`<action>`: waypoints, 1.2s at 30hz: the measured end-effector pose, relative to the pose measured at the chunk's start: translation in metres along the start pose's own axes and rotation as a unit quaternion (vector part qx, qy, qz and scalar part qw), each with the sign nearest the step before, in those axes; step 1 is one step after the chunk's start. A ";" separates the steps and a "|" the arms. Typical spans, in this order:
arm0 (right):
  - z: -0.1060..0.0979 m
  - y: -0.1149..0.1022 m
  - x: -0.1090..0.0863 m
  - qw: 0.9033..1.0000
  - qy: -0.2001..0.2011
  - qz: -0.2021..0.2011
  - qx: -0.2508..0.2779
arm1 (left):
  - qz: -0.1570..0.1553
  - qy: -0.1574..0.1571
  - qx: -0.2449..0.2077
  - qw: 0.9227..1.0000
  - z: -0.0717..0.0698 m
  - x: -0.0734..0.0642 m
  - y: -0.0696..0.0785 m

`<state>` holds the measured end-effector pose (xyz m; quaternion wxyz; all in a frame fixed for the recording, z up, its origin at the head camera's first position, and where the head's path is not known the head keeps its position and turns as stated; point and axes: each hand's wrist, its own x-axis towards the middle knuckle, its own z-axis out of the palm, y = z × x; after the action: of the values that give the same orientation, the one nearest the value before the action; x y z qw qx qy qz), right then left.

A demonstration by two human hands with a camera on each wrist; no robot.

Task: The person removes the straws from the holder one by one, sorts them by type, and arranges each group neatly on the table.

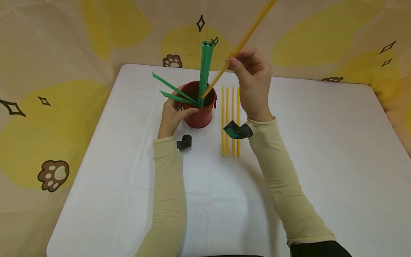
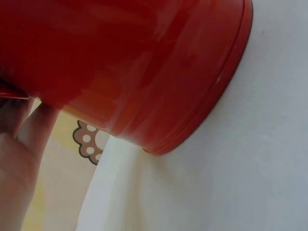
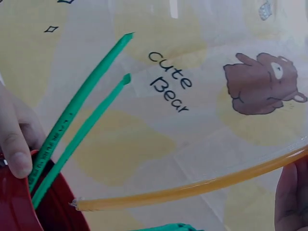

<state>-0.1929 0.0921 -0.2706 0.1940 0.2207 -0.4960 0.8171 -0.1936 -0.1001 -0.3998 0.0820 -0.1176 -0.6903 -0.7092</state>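
A small red metal bucket [image 1: 198,119] stands upright on the table, gripped at its left side by my left hand [image 1: 171,116], thumb along the near rim. Several green wrapped straws [image 1: 204,67] rise from it in an upright bunch, while two others [image 3: 79,96] lean out to the left. My right hand [image 1: 255,82] pinches a long yellow straw [image 1: 248,34] in clear film between thumb and fingers. This straw slants, its lower end over the bucket's mouth and its top past the head view's edge. In the left wrist view the bucket's wall [image 2: 144,62] covers most of the hand.
Several yellow straws [image 1: 227,121] lie side by side on the white table [image 1: 327,150], just right of the bucket, partly under my right wrist. Dark straps [image 1: 239,130] hang at both wrists. A printed yellow cloth [image 1: 298,43] rises behind the table.
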 end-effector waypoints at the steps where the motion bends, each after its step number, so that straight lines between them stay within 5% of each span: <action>1: -0.002 -0.003 0.000 1.000 0.006 0.001 0.010 | 0.000 -0.001 0.001 1.000 0.000 0.000 0.000; 10: -0.021 -0.022 -0.002 0.995 0.060 0.027 0.078 | 0.005 -0.003 -0.020 1.000 0.001 0.001 0.001; 26: -0.066 -0.023 -0.019 0.997 0.063 0.038 0.001 | 0.013 0.001 0.001 1.000 0.002 0.000 -0.001; 36: -0.087 -0.024 -0.028 0.986 0.075 0.150 -0.003 | 0.008 0.001 -0.004 1.000 0.003 0.000 0.000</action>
<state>-0.1713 0.1772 -0.3045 0.1070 0.0813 -0.5102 0.8495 -0.1937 -0.0974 -0.3993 0.0884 -0.1225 -0.6865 -0.7113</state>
